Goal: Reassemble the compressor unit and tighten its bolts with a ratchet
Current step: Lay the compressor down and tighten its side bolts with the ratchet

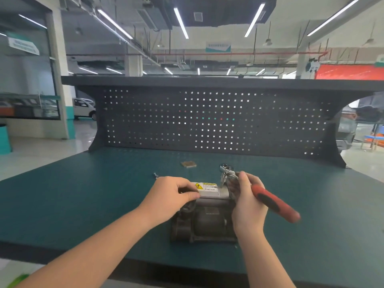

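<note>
Two hands are at work on the dark grey metal compressor unit (204, 219), which sits on the teal-topped table (83, 196) near its front edge. The left hand (172, 197) curls over the compressor's left upper side, fingers gripping the housing beside the yellow warning label (206, 187). The right hand (248, 202) is wrapped round the red-and-black-handled chrome ratchet (268, 196), its socket end pointing down at the compressor's far right corner. Whether the socket is seated on a bolt I cannot tell. To do this well, I'd say keep the socket square on the bolt head, brace firmly with the left hand and take short swings. Beyond the compressor lie a small brownish square pad (188, 164) and, to its far left, a small loose metal bolt (155, 175), both clear of the swing.
</note>
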Demonstrator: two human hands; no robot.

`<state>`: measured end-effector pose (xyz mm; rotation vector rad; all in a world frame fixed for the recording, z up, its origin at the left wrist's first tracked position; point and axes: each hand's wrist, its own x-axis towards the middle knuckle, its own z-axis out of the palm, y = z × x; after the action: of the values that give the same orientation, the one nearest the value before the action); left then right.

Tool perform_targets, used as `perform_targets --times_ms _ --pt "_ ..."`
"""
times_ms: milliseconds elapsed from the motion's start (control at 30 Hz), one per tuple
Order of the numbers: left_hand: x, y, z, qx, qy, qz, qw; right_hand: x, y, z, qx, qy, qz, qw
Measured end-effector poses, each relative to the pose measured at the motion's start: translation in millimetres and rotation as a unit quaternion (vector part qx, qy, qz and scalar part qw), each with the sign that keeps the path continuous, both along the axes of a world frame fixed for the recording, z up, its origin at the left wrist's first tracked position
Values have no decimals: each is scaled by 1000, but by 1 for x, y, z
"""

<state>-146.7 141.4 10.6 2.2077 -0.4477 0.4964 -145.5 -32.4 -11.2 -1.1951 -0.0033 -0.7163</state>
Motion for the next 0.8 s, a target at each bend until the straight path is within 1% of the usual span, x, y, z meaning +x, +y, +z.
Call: perform_targets --times_ms 67,100,133,200,233,300,400,700,800 --pt "-2 2 0 -7 18 -3 1000 1 -1 -1 8 -7 14 1000" --pt "-2 2 0 -18 29 -7 999 1 -2 -1 31 -15 32 999" --pt "-3 2 -1 -32 36 -11 999 -1 -3 -1 80 -31 67 994" --pt "-5 -1 -7 -66 34 -16 997 -8 -3 2 203 -74 167 962" --pt "-6 -2 -12 -81 24 -18 996 -13 -3 2 245 -89 207 943" --pt "-7 -5 -22 -97 -11 -20 995 -21 0 -1 281 -102 258 919" --pt "-6 -6 -27 -103 -41 -24 994 -27 8 -7 296 -101 280 908" --pt "-1 -9 -33 -135 -32 -9 990 -22 17 -12 250 -100 270 924" --pt "1 -8 -35 -123 -36 -9 992 -23 18 -14 232 -101 265 931"
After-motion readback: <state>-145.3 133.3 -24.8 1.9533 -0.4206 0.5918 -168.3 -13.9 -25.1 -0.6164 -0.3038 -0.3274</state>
